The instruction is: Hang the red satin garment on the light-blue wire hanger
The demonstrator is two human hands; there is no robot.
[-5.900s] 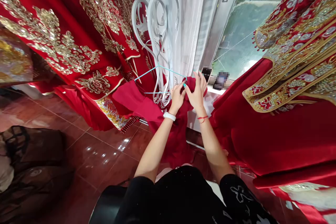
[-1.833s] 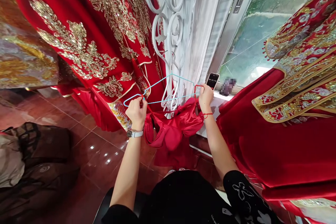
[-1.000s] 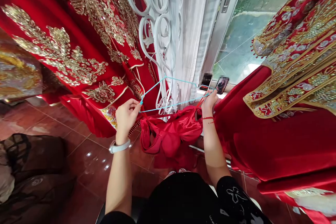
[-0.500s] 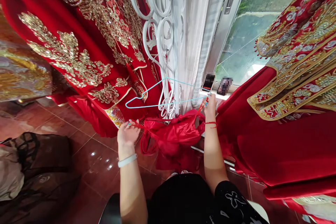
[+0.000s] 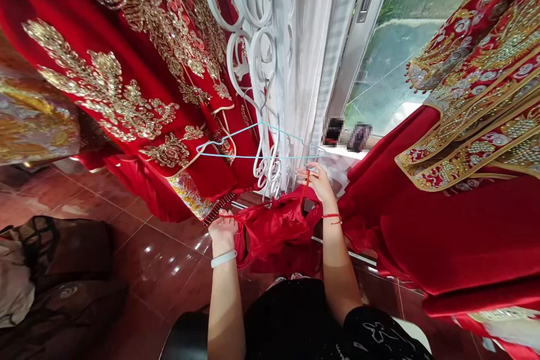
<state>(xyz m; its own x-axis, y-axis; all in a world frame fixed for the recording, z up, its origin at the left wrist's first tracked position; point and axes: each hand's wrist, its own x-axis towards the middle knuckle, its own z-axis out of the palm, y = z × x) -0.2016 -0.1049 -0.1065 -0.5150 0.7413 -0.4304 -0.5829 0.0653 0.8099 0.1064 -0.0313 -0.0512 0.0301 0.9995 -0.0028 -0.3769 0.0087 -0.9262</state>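
Observation:
A plain red satin garment (image 5: pixel 276 225) hangs slack between my two hands. My left hand (image 5: pixel 223 226) is closed on its thin red strap at the left end. My right hand (image 5: pixel 315 181) pinches the strap at the right end, a little higher. Above them a light blue wire hanger (image 5: pixel 257 143) hangs bare from the white scrollwork stand (image 5: pixel 261 67). Neither hand touches the hanger.
Red gowns with gold embroidery (image 5: pixel 126 79) hang on the left, and another (image 5: pixel 459 140) drapes on the right. A white curtain (image 5: pixel 312 50) and a window sill with two phones (image 5: pixel 348 136) lie ahead. A dark bag (image 5: pixel 59 281) sits on the glossy red floor tiles.
Both hands came down off the hanger with the garment straps. The garment dropped lower, and the hanger now hangs level and bare.

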